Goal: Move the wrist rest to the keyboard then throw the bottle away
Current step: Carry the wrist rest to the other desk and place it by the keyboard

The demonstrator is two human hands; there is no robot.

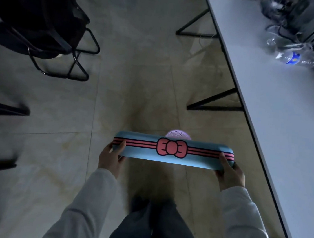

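A person standing on a tiled floor (130,64) holds a blue wrist rest (172,154) level in front of the body, 1 hand at each end. The left hand (110,159) clamps the left end, thumb pressed on the top face over the pink stripes and fingers curled beneath, so the grip is closed around the pad. The right hand (230,172) takes the right end the same way, thumb laid across the stripes and fingers wrapped under the lower edge. Both wear pale grey sleeves (89,203). A pink bow with dark outline sits midway between the 2 grips, with 3 pink bands running out from it to each end. Just beyond the pad, above the bow, the rounded top of a pale purple perforated object (178,134) shows; what it is cannot be told.

To the right of the right-hand grip runs the long white surface (276,117), its edge slanting away up the frame on black angled legs (213,102). Far up that surface, well apart from both hands, a clear plastic bottle (288,57) with a blue label lies on its side beside a blurred tangle of dark equipment and cables (301,23). Up and left of the left-hand grip stands a black chair (41,21) on a bent metal frame.
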